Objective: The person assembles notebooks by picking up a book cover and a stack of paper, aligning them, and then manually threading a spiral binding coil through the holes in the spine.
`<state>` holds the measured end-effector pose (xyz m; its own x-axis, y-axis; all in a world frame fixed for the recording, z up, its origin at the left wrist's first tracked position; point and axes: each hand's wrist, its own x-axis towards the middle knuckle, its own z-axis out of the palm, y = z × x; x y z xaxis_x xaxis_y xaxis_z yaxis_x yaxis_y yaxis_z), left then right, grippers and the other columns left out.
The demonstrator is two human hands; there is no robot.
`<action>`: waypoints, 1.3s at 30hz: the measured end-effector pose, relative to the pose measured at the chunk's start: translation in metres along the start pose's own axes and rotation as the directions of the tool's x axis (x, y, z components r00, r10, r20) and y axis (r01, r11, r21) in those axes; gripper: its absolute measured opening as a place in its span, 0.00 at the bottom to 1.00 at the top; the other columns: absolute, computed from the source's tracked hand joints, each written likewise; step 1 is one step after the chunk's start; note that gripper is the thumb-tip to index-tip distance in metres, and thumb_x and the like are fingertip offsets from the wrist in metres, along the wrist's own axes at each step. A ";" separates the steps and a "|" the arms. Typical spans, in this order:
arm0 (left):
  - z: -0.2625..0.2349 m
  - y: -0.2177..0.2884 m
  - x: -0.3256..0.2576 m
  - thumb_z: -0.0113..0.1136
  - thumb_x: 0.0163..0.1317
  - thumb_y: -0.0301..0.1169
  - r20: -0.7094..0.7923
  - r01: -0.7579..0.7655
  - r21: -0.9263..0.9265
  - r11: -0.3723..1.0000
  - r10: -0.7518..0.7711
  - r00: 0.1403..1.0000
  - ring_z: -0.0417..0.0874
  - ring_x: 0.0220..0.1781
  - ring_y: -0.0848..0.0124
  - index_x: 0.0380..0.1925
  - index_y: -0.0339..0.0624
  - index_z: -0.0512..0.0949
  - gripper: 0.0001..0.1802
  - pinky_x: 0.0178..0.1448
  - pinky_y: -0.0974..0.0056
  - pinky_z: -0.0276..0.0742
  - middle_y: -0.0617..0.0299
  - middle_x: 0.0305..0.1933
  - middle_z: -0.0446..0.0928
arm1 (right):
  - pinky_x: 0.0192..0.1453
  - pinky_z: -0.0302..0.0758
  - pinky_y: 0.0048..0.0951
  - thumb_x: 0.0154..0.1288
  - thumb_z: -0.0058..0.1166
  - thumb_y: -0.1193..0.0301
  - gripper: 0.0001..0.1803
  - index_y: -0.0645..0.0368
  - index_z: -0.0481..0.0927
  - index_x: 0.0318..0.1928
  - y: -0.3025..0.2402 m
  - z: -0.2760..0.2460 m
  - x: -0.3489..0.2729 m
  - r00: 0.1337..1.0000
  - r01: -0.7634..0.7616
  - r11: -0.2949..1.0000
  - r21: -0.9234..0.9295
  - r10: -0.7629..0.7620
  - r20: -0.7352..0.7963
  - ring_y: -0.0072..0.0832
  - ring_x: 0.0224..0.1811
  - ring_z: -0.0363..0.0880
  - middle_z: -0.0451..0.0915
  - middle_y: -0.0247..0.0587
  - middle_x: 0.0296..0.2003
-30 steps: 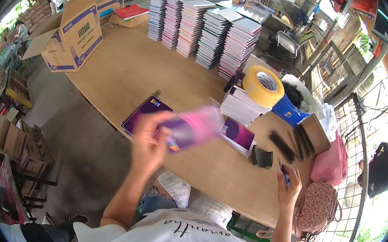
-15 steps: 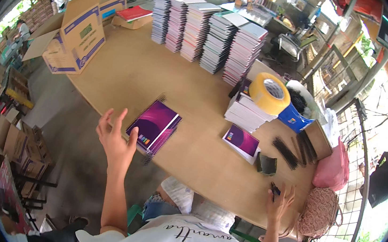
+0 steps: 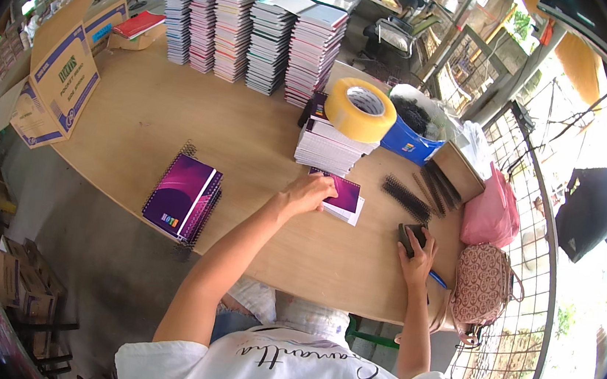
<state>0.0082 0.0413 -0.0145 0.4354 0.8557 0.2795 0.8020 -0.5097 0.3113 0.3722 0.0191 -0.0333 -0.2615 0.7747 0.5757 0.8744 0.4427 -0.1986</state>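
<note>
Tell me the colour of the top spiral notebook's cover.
Purple and magenta: the notebook cover shows best in the head view.

Passage, centre left: open stretch of brown wooden tabletop (image 3: 119, 111), between open brown cardboard box (image 3: 62, 90) and white paper stack (image 3: 330, 149) bearing yellow tape roll (image 3: 346, 122).
Barrier, upper centre: five tall notebook stacks (image 3: 268, 49), side by side.
Low obstacle, left of centre: pile of purple spiral-bound notebooks (image 3: 178, 195).
Lower centre: bare strip, left hand (image 3: 308, 192) and forearm across it.
Right: black wire spirals (image 3: 405, 196), dark green block (image 3: 404, 232) under right hand (image 3: 419, 255).
</note>
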 end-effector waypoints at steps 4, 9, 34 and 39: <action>-0.006 -0.008 0.005 0.74 0.44 0.25 0.102 -0.045 -0.018 0.999 0.046 0.994 0.81 0.53 0.61 0.48 0.44 0.84 0.26 0.57 0.58 0.79 0.61 0.50 0.82 | 0.64 0.68 0.52 0.49 0.72 0.60 0.29 0.46 0.84 0.55 0.002 -0.004 0.002 0.999 0.013 0.997 0.077 -0.016 0.028 0.54 0.60 0.68 0.70 0.53 0.60; -0.006 0.000 0.007 0.72 0.47 0.23 0.120 -0.096 0.078 0.992 0.087 0.989 0.81 0.50 0.58 0.47 0.42 0.84 0.23 0.57 0.59 0.79 0.60 0.48 0.82 | 0.61 0.70 0.48 0.50 0.72 0.63 0.28 0.50 0.83 0.55 -0.014 -0.018 0.004 0.991 0.084 0.995 -0.043 -0.088 -0.104 0.51 0.59 0.69 0.71 0.52 0.59; -0.016 0.061 0.023 0.67 0.47 0.22 0.062 -0.295 0.133 0.946 0.290 0.955 0.58 0.74 0.45 0.67 0.70 0.69 0.45 0.65 0.48 0.77 0.52 0.73 0.59 | 0.45 0.79 0.38 0.53 0.70 0.70 0.19 0.61 0.82 0.46 -0.087 0.043 0.019 0.966 -0.251 0.795 0.552 0.243 0.090 0.39 0.41 0.80 0.80 0.46 0.44; -0.005 0.034 0.053 0.71 0.46 0.28 0.381 -0.230 0.022 0.973 0.205 0.902 0.72 0.65 0.47 0.57 0.61 0.79 0.33 0.63 0.52 0.78 0.48 0.68 0.63 | 0.55 0.73 0.48 0.47 0.72 0.69 0.27 0.57 0.79 0.50 -0.093 0.059 0.026 0.993 -0.121 0.870 0.478 0.115 0.041 0.50 0.52 0.73 0.76 0.48 0.50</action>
<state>0.0565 0.0689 0.0151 0.7125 0.7010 -0.0305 0.6892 -0.6910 0.2182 0.2605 0.0245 -0.0464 -0.1756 0.8383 0.5161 0.5969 0.5075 -0.6214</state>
